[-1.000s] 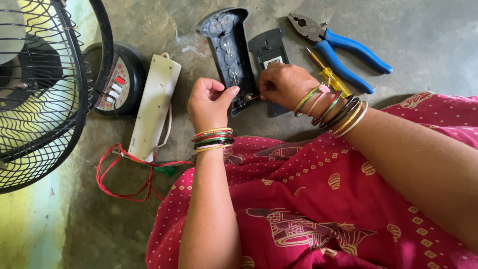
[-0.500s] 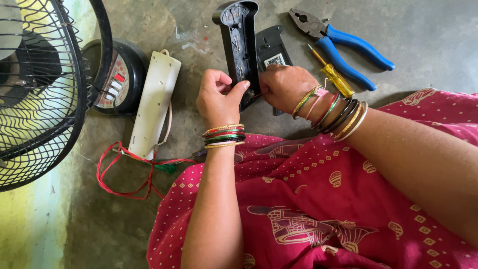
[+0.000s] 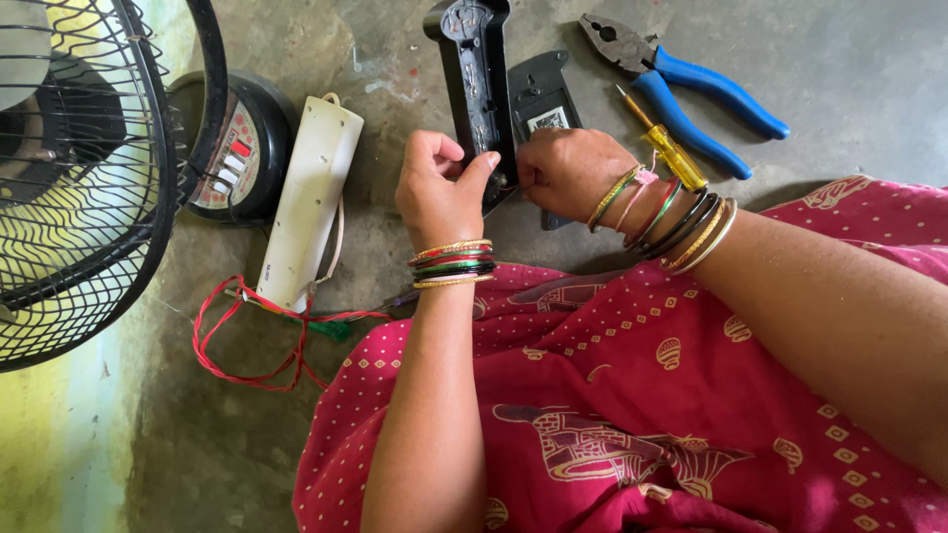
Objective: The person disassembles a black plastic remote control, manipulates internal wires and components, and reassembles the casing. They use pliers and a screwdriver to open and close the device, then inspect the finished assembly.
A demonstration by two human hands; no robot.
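A table fan with a black wire guard fills the left side of the concrete floor, its round base carrying a small control panel of pale buttons and one red one. Beside the base lies a long white plastic housing, red wires trailing from its near end. The long black plastic cover stands tilted up from the floor, its lower end pinched between the left hand and the right hand, both closed on it. It looks light, stiff and thin-walled, likely to crack if bent, so its solid edges are the safest hold. Behind it lies a smaller black plate bearing a white rectangular label. Blue-handled pliers and a yellow-handled screwdriver lie to the right.
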